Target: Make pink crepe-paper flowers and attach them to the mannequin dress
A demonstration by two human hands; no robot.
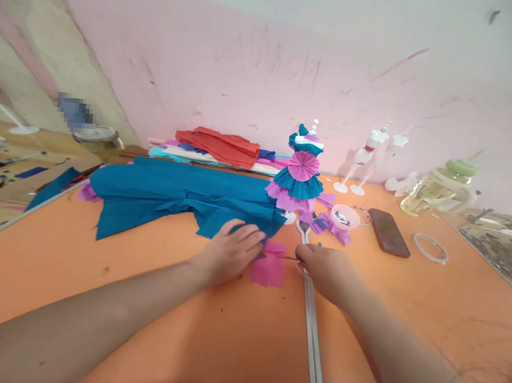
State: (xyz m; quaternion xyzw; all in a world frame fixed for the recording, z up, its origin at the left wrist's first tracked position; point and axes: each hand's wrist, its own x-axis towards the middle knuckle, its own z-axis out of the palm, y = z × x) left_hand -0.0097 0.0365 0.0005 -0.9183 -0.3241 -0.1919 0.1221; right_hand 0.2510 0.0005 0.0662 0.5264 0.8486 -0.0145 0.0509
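Pink piece (269,272) between left hand (234,249) and right hand (327,272) (teal sheet (129,198) beyond)

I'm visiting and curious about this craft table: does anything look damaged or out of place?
Mostly the pink wall: reddish scrawls and streaks mar its surface. Also, pink and teal scraps lie loose beside the small bowl rather than gathered up, though that may be ordinary working clutter.

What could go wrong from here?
The thin tool in the right hand points across the pink piece toward the left hand, so a slip might nick it. The teal sheet lies right by that hand and could get dragged. The dressed figure stands beyond both hands; a knock might topple it.
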